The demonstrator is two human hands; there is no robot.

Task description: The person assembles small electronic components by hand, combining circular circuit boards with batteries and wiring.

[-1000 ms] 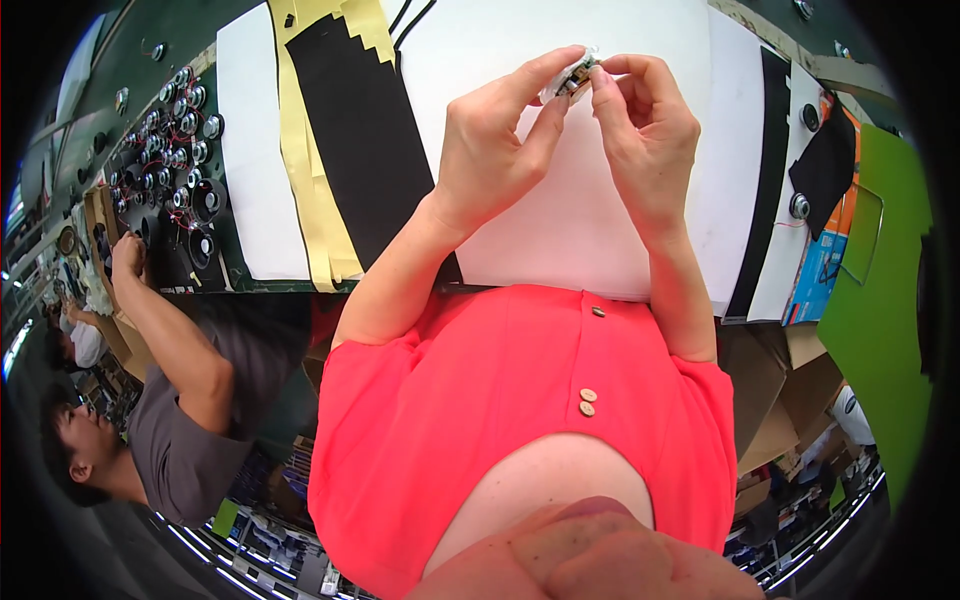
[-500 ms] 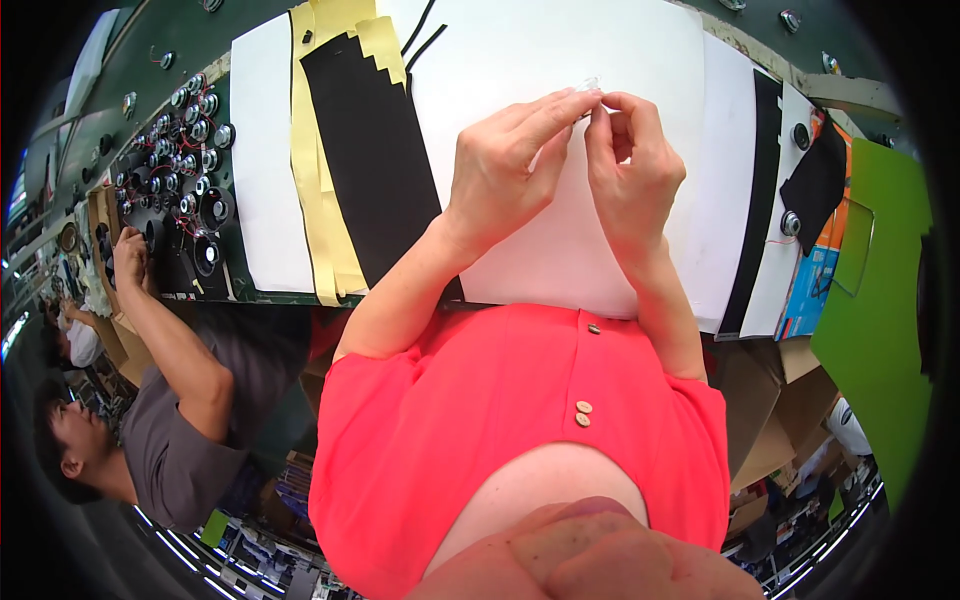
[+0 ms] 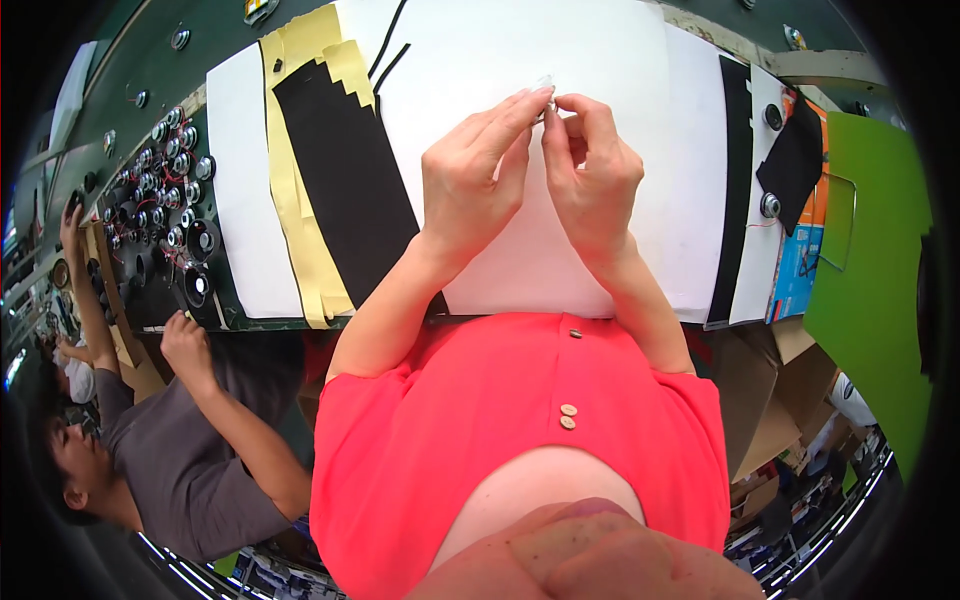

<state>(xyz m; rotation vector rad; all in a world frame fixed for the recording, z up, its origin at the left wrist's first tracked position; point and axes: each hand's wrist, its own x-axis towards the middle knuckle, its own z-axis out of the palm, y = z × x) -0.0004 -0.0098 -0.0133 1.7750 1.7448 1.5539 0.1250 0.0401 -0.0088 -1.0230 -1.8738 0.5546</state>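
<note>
My left hand [image 3: 475, 172] and my right hand [image 3: 597, 178] meet fingertip to fingertip over the white sheet [image 3: 480, 270]. Both are closed in a pinch around a small shiny piece [image 3: 545, 82], partly clear or silvery. Fingers cover most of it, so its kind does not show. To the left of my left hand lies a black strip of material [image 3: 345, 180] with a stepped upper edge, resting on yellow backing paper [image 3: 290, 200]. Two thin black strips [image 3: 390, 65] lie on the sheet beyond it.
Many small round speakers [image 3: 160, 190] crowd the table at left, where a co-worker's hand [image 3: 187, 345] is near the edge. At right are a long black strip [image 3: 733, 190], a loose speaker [image 3: 770, 204], a black cloth-like piece [image 3: 797, 165] and a green surface [image 3: 880, 230].
My view has shifted, moving the table's things slightly left. My hands keep their pinch together. The co-worker's one hand has reached farther out, and the other has come into view near the table edge.
</note>
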